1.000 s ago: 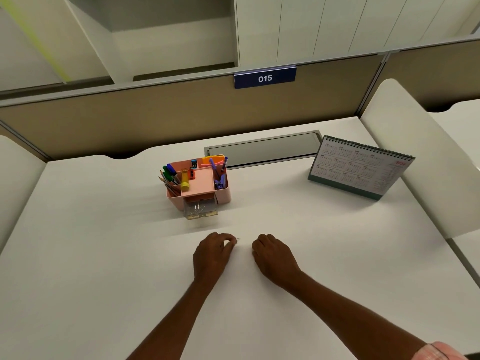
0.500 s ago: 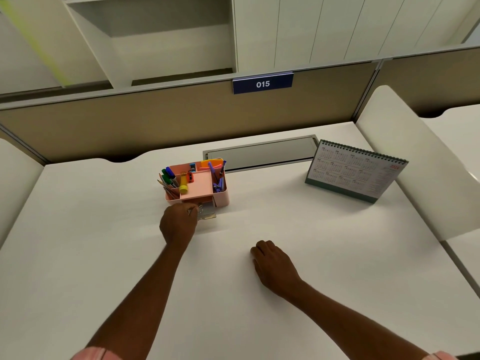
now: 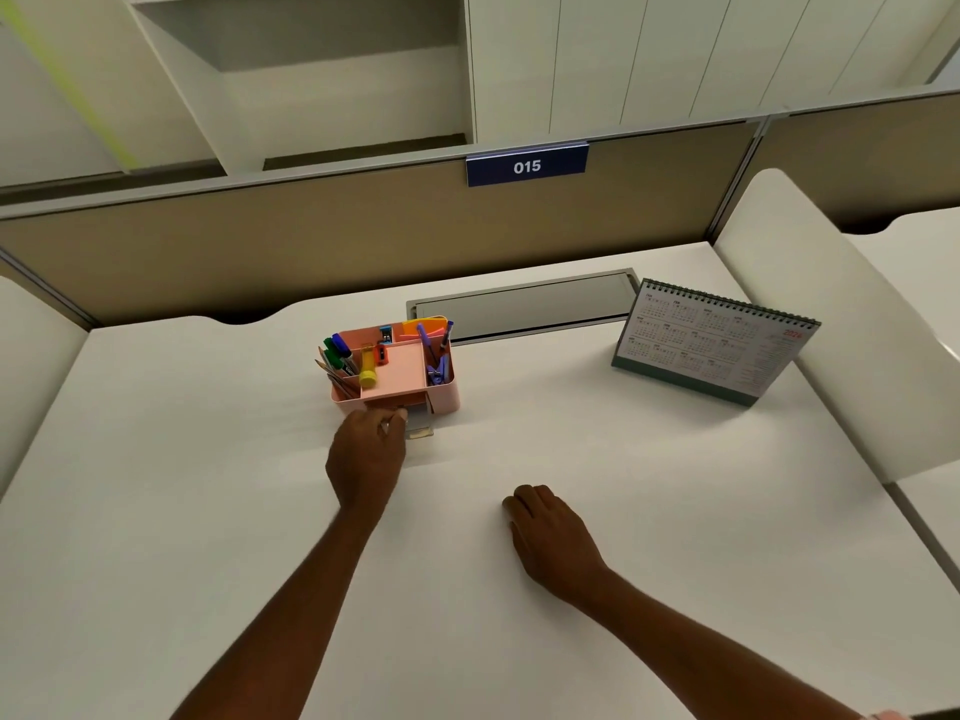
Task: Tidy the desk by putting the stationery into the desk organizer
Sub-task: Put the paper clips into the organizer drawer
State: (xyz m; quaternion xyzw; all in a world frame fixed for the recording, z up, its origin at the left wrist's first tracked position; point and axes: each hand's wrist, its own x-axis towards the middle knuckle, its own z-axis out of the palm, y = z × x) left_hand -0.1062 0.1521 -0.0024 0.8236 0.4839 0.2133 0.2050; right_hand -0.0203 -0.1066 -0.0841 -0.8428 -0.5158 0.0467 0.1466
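- The left hand (image 3: 366,454) is up against the front of the pink desk organizer (image 3: 444,394), just left of centre in the frame. Its fingertips (image 3: 398,415) are bunched together at the little clear drawer (image 3: 420,426), which sticks out from the base.
- The fingers are curled in tight. From here I cannot tell whether they pinch some small item or only touch the drawer front.
- The right hand (image 3: 550,532) rests on the white desk (image 3: 675,511), lower centre. Its fingers are loosely curled and hold nothing I can see.
- The stationery looks mostly housed already. The markers (image 3: 338,351) and a yellow highlighter (image 3: 368,370) stand in the left compartments, and the purple pens (image 3: 441,356) in the right one. No loose piece shows on the desk.
- My guess is that this step is about the drawer, either dropping a last small thing in or sliding it shut.
- To do it well, push straight toward the back of the frame, square to the drawer face, so it runs in without jamming.
- The organizer looks light and may skate toward the grey cable hatch (image 3: 524,306), so the idle hand could steady its right wall.
- The desk calendar (image 3: 711,345) stands well apart at the right and needs no care.
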